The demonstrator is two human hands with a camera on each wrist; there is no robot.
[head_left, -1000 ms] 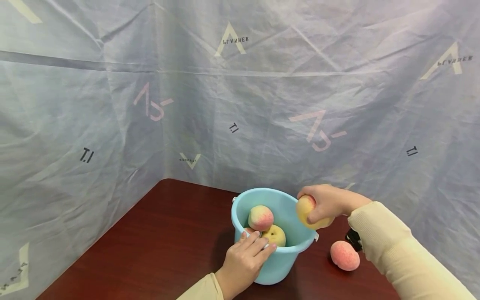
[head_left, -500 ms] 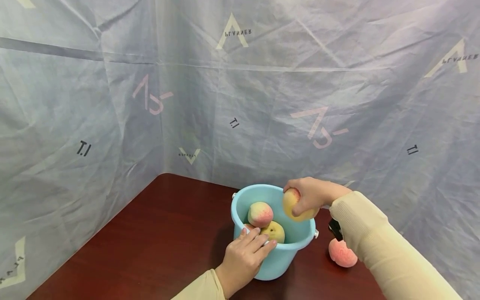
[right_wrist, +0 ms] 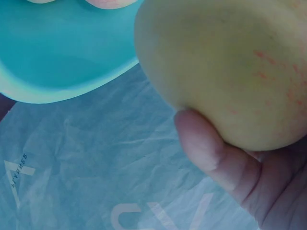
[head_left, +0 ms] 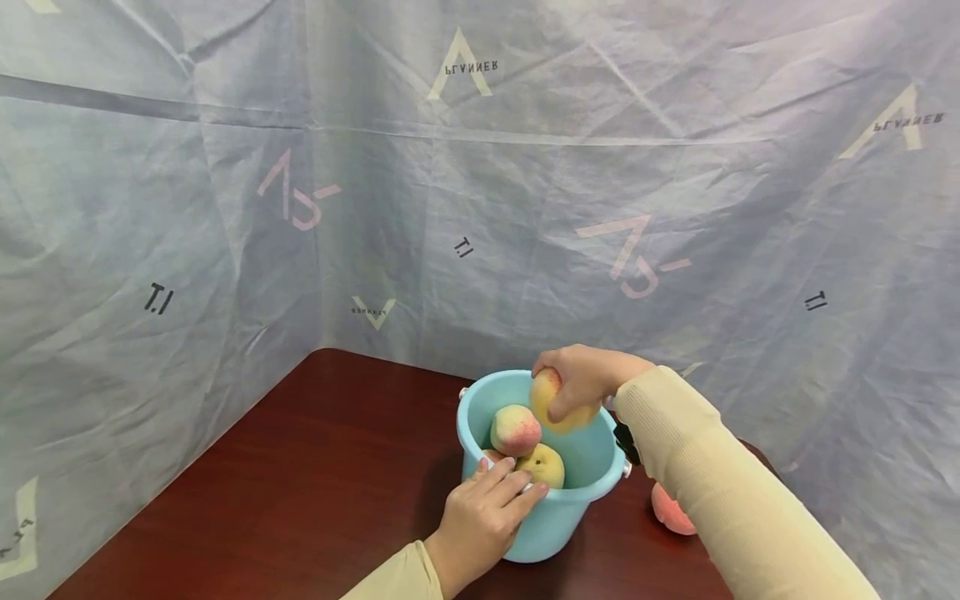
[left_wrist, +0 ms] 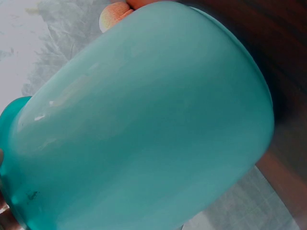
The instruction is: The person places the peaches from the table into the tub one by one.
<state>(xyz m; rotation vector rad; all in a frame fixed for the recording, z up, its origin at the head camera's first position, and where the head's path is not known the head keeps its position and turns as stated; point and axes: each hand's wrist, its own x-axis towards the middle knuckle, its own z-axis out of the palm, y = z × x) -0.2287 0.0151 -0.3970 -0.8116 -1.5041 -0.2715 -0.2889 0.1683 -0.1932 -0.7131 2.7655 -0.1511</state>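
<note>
A light blue bucket stands on the table, its near rim gripped by my left hand with the fingers over the edge. Inside are a pale peach with a pink blush, a yellow peach and part of a third fruit behind my left fingers. My right hand holds a large yellow peach with red flecks over the bucket's opening. In the right wrist view, the thumb presses against this peach. To the right of the bucket lies a pinkish-red peach, partly covered by my right sleeve.
The dark red-brown table extends left of the bucket. Grey printed cloth hangs behind and along the left side. White handle knobs stick out from the bucket's rim.
My right hand has carried the yellow peach leftward, from the bucket's right rim to over its opening. My left hand has stayed on the near rim. The sleeve now covers more of the table's peach.
</note>
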